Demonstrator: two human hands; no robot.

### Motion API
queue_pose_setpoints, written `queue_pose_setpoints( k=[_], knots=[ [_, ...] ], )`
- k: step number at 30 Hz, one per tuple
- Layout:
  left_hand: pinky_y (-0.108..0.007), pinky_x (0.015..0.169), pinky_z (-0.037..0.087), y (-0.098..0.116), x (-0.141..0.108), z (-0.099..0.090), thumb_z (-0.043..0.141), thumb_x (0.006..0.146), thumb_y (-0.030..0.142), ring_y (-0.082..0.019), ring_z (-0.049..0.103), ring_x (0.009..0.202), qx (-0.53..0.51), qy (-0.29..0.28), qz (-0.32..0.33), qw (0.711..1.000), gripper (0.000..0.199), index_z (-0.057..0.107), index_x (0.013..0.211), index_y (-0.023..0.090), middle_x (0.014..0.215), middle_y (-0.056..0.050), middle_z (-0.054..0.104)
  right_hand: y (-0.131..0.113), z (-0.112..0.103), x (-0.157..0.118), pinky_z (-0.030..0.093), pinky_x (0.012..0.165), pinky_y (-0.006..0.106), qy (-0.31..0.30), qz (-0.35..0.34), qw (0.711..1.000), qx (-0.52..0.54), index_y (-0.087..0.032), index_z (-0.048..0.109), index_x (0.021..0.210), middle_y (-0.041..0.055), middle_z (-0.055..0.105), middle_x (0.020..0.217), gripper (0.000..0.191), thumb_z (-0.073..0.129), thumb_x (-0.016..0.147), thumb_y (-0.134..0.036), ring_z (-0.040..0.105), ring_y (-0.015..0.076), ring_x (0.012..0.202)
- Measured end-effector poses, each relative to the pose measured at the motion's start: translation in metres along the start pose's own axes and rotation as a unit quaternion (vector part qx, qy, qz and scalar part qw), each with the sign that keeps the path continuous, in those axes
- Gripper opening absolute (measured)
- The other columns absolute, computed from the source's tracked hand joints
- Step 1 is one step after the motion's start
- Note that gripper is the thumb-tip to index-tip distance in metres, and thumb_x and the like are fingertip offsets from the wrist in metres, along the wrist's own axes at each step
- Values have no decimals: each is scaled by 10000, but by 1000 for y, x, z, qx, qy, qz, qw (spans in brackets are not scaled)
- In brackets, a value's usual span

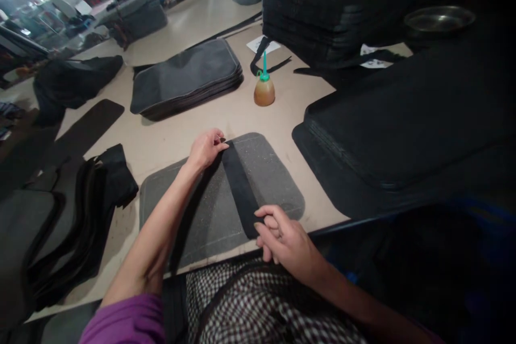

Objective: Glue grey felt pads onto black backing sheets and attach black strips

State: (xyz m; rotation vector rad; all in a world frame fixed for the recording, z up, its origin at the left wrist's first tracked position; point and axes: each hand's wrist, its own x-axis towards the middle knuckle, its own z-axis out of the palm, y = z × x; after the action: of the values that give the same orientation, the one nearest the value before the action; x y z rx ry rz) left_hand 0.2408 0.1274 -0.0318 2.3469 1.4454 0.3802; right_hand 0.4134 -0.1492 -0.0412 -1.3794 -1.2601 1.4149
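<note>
Left hand and right hand apart, clamped on the upper and the lower end of a black strip, laid across a grey felt mat under the hands, on the desk, with a small amber squeeze bottle ahead of the hands

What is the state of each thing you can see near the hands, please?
Grey mat: lying flat.
Black strap: lying across the mat.
Left hand: touching the strap's upper end.
Right hand: holding the strap's lower end.
Plastic bottle: upright, amber liquid inside.
Mat stack: piled flat.
</note>
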Motion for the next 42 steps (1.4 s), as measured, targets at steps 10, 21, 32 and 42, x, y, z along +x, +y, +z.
queue_pose_setpoints(
  k=[10,21,32,42],
  knots=[
    [-407,926,442,8,-20,14,491,1032,272,-260,531,1054,160,15,120,980,234,700,1060,172,1070,-118,658,0,-3,3,457,503,214,-20,5,998,-61,-215,467,1090,-62,623,659,136,488,999,-315,602,113,463],
    [-385,909,450,20,-41,10,524,1026,333,-278,536,1088,211,14,116,971,284,680,1168,145,1142,-136,661,-2,-4,6,337,564,257,18,-75,961,-266,-209,529,997,-64,477,602,84,465,943,-216,511,137,516],
    [-411,975,461,25,-54,2,517,1033,346,-298,590,1163,167,-2,105,980,301,690,1154,132,1163,-158,710,18,-3,-4,369,472,315,63,-186,826,-529,-245,706,1167,48,771,841,319,433,1016,-312,693,247,582],
    [-503,1094,421,-59,-173,-118,584,956,151,-299,566,1277,200,35,-123,971,334,618,1287,182,1332,-170,652,29,-7,-10,591,580,397,62,-282,774,-564,-214,733,1241,64,783,984,415,399,998,-254,755,276,813]
  ],
)
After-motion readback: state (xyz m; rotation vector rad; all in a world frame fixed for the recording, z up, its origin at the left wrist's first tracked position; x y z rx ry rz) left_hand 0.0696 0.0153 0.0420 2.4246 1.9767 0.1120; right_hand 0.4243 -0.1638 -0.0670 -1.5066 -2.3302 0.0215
